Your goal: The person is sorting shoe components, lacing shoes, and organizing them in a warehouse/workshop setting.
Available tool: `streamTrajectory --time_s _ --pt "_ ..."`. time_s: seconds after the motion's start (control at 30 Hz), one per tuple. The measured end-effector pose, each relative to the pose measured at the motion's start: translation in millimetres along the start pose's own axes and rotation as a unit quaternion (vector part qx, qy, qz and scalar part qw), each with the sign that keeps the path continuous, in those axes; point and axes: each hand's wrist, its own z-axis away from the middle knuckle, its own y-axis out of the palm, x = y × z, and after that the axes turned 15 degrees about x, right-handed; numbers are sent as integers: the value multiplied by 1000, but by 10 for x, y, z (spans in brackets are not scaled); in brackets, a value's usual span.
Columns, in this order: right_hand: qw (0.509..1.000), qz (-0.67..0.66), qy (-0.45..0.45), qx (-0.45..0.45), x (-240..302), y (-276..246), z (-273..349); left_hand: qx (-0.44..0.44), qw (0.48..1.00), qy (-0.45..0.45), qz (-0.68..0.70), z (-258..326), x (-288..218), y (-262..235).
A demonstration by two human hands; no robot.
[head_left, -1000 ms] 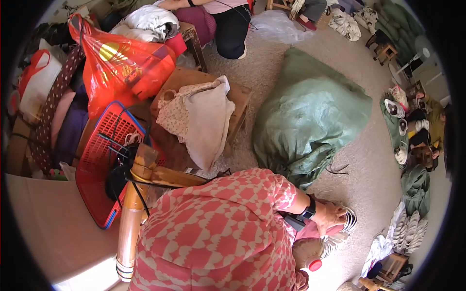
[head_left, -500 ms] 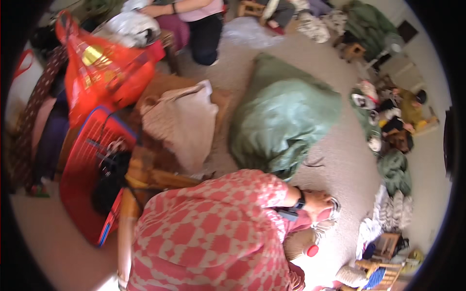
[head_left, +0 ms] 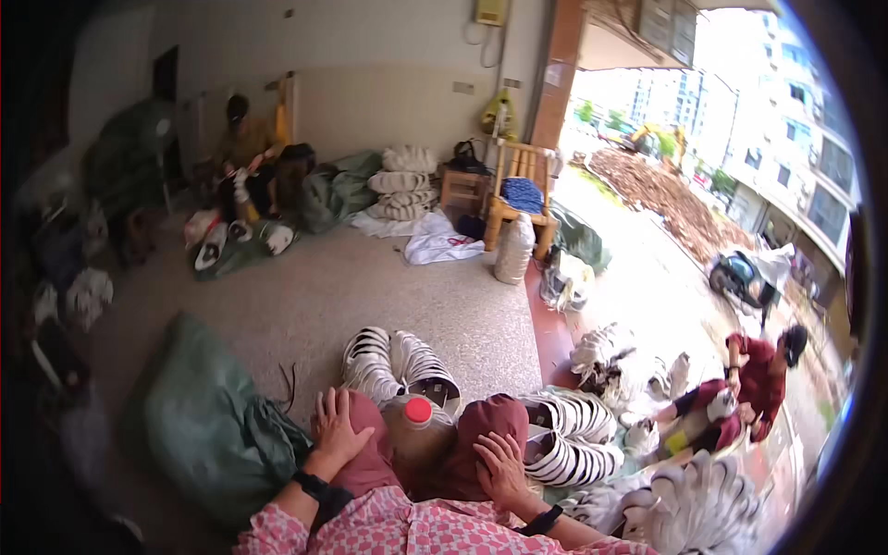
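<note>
My left hand (head_left: 337, 432) lies flat on my left knee, which is covered in dark red cloth, fingers spread, holding nothing. My right hand (head_left: 500, 467) rests the same way on my right knee. A dark band circles each wrist below pink checked sleeves. Between my knees stands a large plastic bottle (head_left: 418, 442) with a red cap (head_left: 418, 411). Stacks of white shoe uppers with black stripes (head_left: 398, 363) lie just beyond my knees, and more stacks (head_left: 573, 437) sit to the right of my right hand.
A stuffed green sack (head_left: 208, 423) lies on the floor to my left. A person in dark red (head_left: 754, 384) crouches at right among more shoe parts. Another person (head_left: 242, 153) sits at the far wall near white bundles (head_left: 402, 180) and a wooden chair (head_left: 520, 199).
The view has swung from a downward look at the red baskets, bags and green sack to a forward look across the floor. Both hands now rest on my knees.
</note>
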Motion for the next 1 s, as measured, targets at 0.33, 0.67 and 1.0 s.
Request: streamTrajectory --time_s 0.33,0.67,1.0 --pt "999 -34 25 -32 -113 89 334 265 947 -9 182 -950 904 -195" --pt "998 -34 31 -30 -163 88 216 226 954 -9 197 -970 926 -243" --pt "998 -41 20 -45 -101 112 226 194 977 86 35 -708 715 -330"
